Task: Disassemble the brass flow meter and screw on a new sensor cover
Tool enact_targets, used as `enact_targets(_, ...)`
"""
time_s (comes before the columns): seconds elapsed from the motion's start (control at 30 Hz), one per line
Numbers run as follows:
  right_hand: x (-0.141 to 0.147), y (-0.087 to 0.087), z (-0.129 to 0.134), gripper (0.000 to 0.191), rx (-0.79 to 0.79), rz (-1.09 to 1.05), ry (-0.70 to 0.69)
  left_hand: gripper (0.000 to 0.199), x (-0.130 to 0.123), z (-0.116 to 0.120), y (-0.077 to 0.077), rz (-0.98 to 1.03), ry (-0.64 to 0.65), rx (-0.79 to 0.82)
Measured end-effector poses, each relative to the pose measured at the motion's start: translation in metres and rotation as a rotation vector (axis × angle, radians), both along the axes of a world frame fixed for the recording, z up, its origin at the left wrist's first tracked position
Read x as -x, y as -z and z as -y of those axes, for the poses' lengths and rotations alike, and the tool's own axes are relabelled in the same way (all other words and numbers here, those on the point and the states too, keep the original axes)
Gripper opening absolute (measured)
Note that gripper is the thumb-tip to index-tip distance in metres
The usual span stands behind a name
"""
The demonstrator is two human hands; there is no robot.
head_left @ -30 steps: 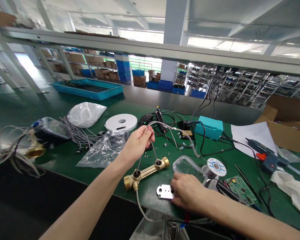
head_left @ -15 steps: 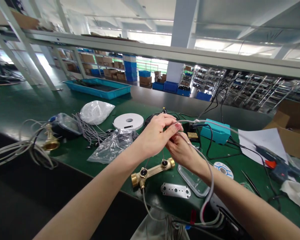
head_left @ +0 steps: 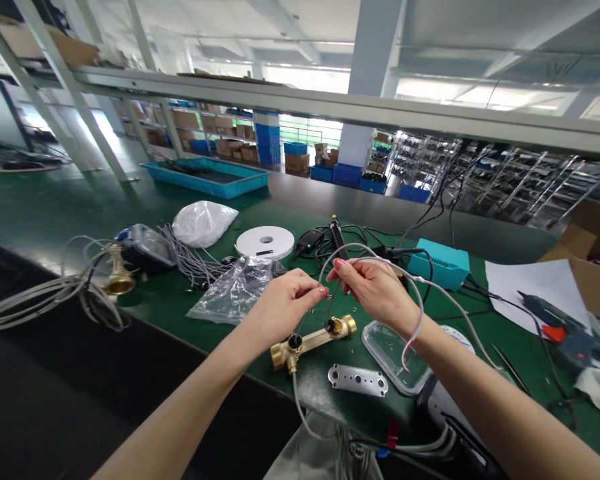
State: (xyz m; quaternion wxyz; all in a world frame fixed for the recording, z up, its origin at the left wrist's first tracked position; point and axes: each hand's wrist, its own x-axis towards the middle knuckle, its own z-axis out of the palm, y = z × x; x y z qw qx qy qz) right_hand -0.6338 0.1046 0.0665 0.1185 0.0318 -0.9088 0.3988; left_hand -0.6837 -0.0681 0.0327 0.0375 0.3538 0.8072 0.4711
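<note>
The fingers of the left hand (head_left: pixel 285 308) and the right hand (head_left: pixel 375 290) are pressed together, pinching a thin grey wire (head_left: pixel 360 248) that looks soft and bendy, so it seems best held near its end. A stiff, heavy-looking brass pipe fitting (head_left: pixel 313 340) lies on the worktop (head_left: pixel 310 400) at six o'clock from the hands, with the worktop edge close by at seven o'clock. A steel plate (head_left: pixel 357 380) sits at five o'clock, a clear plastic box (head_left: pixel 393 357) at four, and a plastic bag (head_left: pixel 237 293) at ten, while the air above the fitting gives the wire room to move.
</note>
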Motion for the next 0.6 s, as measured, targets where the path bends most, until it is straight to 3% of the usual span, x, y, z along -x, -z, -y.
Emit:
enact_targets(0.17, 0.002, -0.010, 0.008, 0.048, -0.051, -0.008, -0.077, 0.020, -0.004, -0.006, -0.007, 0.150, -0.027, -0.233)
enact_targets(0.3, 0.004, -0.016, 0.017, 0.039, 0.024, -0.090, -0.074, 0.028, -0.012, -0.007, -0.006, 0.215, -0.008, -0.380)
enact_targets(0.37, 0.001, -0.020, 0.021, 0.034, 0.023, -0.137, -0.009, 0.039, -0.015, -0.002, -0.001, 0.150, -0.088, -0.323)
enact_targets(0.47, -0.005, -0.032, 0.023, 0.032, 0.073, -0.194, 0.065, 0.051, -0.018, 0.009, 0.019, 0.087, -0.200, -0.064)
enact_targets(0.53, -0.009, -0.042, 0.022, 0.032, 0.125, -0.226, 0.054, 0.055, -0.020, 0.018, 0.034, 0.132, -0.174, 0.061)
enact_targets(0.6, -0.012, -0.050, 0.018, 0.033, 0.177, -0.245, 0.035, 0.050, -0.026, 0.024, 0.044, 0.141, -0.198, 0.084)
